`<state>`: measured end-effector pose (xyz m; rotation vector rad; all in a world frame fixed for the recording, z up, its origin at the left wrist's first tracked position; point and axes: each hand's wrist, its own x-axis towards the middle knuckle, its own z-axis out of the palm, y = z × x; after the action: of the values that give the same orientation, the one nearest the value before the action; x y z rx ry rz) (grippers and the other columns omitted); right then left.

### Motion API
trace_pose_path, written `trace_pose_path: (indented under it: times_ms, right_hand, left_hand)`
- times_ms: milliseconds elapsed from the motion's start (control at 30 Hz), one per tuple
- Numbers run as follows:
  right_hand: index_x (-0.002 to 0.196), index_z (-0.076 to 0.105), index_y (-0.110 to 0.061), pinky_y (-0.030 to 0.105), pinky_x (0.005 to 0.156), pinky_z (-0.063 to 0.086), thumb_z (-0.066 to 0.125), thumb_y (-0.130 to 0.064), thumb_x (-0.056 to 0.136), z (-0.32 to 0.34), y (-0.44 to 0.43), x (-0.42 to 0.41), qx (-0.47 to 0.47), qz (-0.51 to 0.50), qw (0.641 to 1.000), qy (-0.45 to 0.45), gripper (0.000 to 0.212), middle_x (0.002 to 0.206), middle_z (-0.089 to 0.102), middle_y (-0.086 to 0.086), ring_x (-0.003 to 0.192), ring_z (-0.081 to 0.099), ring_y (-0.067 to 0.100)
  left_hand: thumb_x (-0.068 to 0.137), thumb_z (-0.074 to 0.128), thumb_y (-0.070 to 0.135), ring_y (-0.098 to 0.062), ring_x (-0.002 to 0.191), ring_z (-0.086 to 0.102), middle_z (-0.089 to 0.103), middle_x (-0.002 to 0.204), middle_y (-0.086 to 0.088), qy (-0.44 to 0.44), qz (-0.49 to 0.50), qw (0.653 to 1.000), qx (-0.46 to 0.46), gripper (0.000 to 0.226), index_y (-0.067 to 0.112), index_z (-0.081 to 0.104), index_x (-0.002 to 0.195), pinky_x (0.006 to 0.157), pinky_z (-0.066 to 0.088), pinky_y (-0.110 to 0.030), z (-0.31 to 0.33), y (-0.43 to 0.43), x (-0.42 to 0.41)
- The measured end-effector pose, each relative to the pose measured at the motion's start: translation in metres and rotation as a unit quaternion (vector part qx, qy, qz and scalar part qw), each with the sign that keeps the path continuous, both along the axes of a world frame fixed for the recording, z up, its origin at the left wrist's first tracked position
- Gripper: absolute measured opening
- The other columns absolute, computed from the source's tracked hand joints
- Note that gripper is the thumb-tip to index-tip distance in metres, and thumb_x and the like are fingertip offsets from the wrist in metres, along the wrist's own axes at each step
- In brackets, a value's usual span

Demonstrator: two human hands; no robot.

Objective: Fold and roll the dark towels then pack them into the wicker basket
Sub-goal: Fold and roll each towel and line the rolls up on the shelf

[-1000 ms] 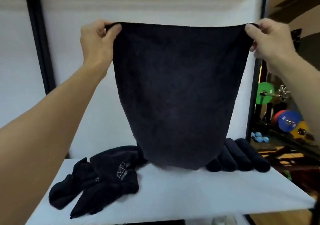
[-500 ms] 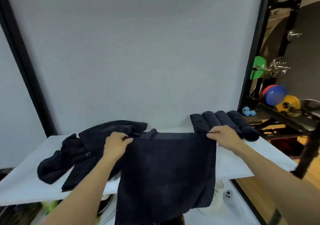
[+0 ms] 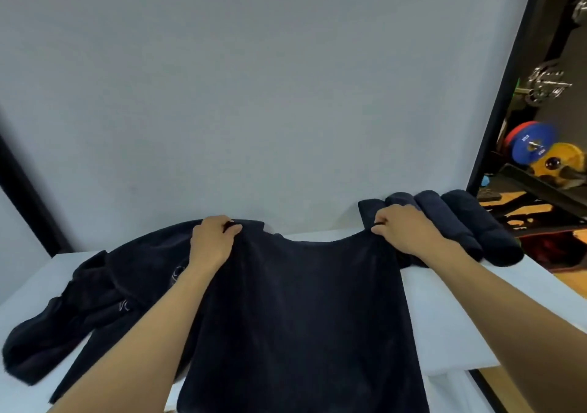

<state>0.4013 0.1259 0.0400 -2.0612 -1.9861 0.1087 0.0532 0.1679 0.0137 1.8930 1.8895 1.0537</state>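
Head view: towel [image 3: 301,317] on white table [image 3: 444,311], grey wall [image 3: 254,95].

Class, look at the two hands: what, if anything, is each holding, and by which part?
Both hold the same dark towel: the left hand pinches its far left corner, the right hand its far right corner.

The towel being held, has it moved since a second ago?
Yes. The towel came down from hanging above the white table to lying spread on it, far edge beside the rolled towels.
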Motion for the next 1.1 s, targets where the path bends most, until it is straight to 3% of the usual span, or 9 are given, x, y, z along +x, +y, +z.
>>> trace_pose_path:
  times_ms: [100,200,367,567,700,833,900,1033,1100]
  right_hand:
    - [0.093,0.061,-0.018,0.03,0.059,0.039,0.051,-0.029,0.097,-0.01,0.026,-0.006,-0.03,0.036,0.993,-0.109,0.016,0.093,0.061,0.004,0.08,0.055,0.02]
    - [0.103,0.063,-0.016,0.029,0.069,0.038,0.049,-0.027,0.099,-0.022,0.047,-0.014,-0.059,0.119,0.964,-0.231,0.017,0.102,0.058,0.006,0.083,0.049,0.022]
    - [0.104,0.06,-0.019,0.032,0.078,0.03,0.046,-0.019,0.098,-0.04,0.07,-0.022,-0.091,0.208,0.909,-0.35,0.014,0.104,0.064,0.0,0.094,0.052,0.02]
    - [0.1,0.054,-0.017,0.036,0.087,0.026,0.046,-0.014,0.097,-0.037,0.079,-0.025,-0.173,0.195,0.91,-0.322,0.009,0.107,0.063,0.002,0.083,0.048,0.02]
    - [0.108,0.058,-0.016,0.038,0.09,0.026,0.05,-0.016,0.096,-0.035,0.083,-0.025,-0.209,0.186,0.916,-0.289,0.014,0.102,0.061,0.0,0.086,0.048,0.019]
    - [0.118,0.049,-0.017,0.037,0.094,0.026,0.053,-0.021,0.096,-0.031,0.08,-0.023,-0.207,0.176,0.938,-0.217,0.022,0.114,0.062,0.003,0.094,0.047,0.02]
    - [0.125,0.048,-0.016,0.039,0.099,0.03,0.053,-0.025,0.097,-0.025,0.078,-0.021,-0.202,0.169,0.943,-0.202,0.03,0.116,0.062,0.003,0.102,0.052,0.024]
    - [0.08,0.055,-0.016,0.028,0.072,0.039,0.055,-0.021,0.09,-0.001,0.07,-0.015,-0.17,0.181,0.962,-0.118,0.012,0.073,0.053,-0.006,0.075,0.052,0.017]
    - [0.081,0.057,-0.02,0.022,0.063,0.038,0.057,-0.024,0.088,0.02,0.062,-0.01,-0.155,0.172,0.971,-0.055,0.008,0.075,0.055,-0.01,0.071,0.052,0.011]
  left_hand:
    - [0.094,0.06,0.027,-0.023,0.081,0.062,0.068,0.081,-0.008,0.02,0.001,0.999,-0.035,0.026,0.004,0.068,0.085,0.07,0.048,-0.034,-0.007,0.025,0.008]
    - [0.095,0.06,0.025,-0.021,0.081,0.062,0.066,0.083,-0.005,0.032,-0.018,0.998,-0.059,0.021,0.007,0.067,0.087,0.067,0.045,-0.029,-0.019,0.042,0.019]
    - [0.093,0.061,0.028,-0.019,0.09,0.058,0.063,0.097,0.001,0.143,-0.107,0.974,-0.141,0.011,0.017,0.063,0.094,0.078,0.046,-0.03,-0.039,0.058,0.022]
    - [0.089,0.062,0.016,-0.018,0.085,0.058,0.061,0.093,0.002,0.199,-0.132,0.96,-0.147,0.004,0.018,0.059,0.089,0.073,0.046,-0.029,-0.044,0.062,0.024]
    - [0.089,0.063,0.018,-0.018,0.088,0.059,0.062,0.099,0.0,0.199,-0.13,0.958,-0.163,0.005,0.019,0.06,0.093,0.079,0.05,-0.032,-0.042,0.068,0.025]
    - [0.091,0.062,0.019,-0.019,0.102,0.058,0.058,0.107,0.004,0.188,-0.137,0.955,-0.184,0.018,0.014,0.062,0.107,0.089,0.048,-0.031,-0.04,0.068,0.024]
    - [0.089,0.061,0.019,-0.024,0.097,0.062,0.065,0.1,0.0,0.205,-0.14,0.949,-0.195,0.02,0.005,0.067,0.102,0.084,0.051,-0.034,-0.033,0.068,0.023]
    - [0.085,0.063,0.022,-0.016,0.082,0.063,0.067,0.082,0.006,0.148,-0.152,0.96,-0.183,0.015,0.011,0.073,0.086,0.065,0.045,-0.021,0.001,0.055,0.018]
    - [0.087,0.059,0.023,-0.014,0.078,0.061,0.067,0.082,0.004,0.075,-0.147,0.971,-0.174,0.014,0.015,0.069,0.08,0.066,0.043,-0.022,0.02,0.045,0.012]
